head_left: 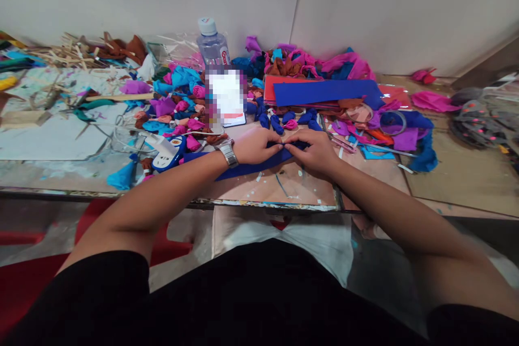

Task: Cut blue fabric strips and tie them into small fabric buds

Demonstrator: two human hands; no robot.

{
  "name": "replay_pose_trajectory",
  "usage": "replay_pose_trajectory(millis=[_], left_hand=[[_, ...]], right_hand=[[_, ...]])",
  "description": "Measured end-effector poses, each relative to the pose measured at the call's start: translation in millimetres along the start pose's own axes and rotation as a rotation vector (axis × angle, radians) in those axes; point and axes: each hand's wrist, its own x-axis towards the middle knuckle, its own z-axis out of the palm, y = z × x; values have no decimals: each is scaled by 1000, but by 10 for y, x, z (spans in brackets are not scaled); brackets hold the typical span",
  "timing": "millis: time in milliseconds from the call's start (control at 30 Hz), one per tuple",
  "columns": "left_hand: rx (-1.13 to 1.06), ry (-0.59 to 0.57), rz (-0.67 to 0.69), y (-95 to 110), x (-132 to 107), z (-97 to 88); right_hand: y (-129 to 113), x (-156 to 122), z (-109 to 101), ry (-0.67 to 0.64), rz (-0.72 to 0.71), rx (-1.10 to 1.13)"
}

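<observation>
My left hand (257, 146) and my right hand (314, 152) meet fingertip to fingertip on a long strip of dark blue crepe paper (243, 166) that lies on the low table (284, 186). Both hands are closed, pinching the strip's far end between thumb and fingers. A silver watch (228, 152) sits on my left wrist. Just beyond my fingers lie several small rolled blue paper buds (279, 120) with one pink bud among them.
A stack of blue and red paper sheets (328, 92) lies behind the buds. Pink, blue and purple rolled buds (178, 108) pile at the left centre. A water bottle (213, 46), a phone (227, 97), a tape roll (392, 121), a power strip (168, 152) and wooden sticks (77, 51) surround them.
</observation>
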Motion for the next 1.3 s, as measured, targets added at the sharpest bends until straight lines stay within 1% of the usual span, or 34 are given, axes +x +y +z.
replay_pose_trajectory(millis=[167,267,333,500,767,900,1067,1167,1300], left_hand=[[65,6,-6,-9,-11,15],[29,50,-26,-12,-14,27],[0,59,-41,-14,-12,31],[-15,29,-61,-30,3,28],[21,-8,-46,-37,9,15],[32,-21,-28,-37,5,4],[98,-51,-19,-43,8,-23],[117,-69,-30,-39,11,-37],[217,-76,-66,-30,13,-34]], right_hand=[[26,4,-8,-24,7,-19],[28,6,-12,-33,25,-7],[29,6,-9,-43,25,10],[41,2,-2,-70,20,29],[46,10,-29,-110,30,-3],[42,10,-26,-97,43,9],[26,12,-28,-95,60,12],[25,18,-32,-100,67,-2],[56,23,-34,-54,93,-14]])
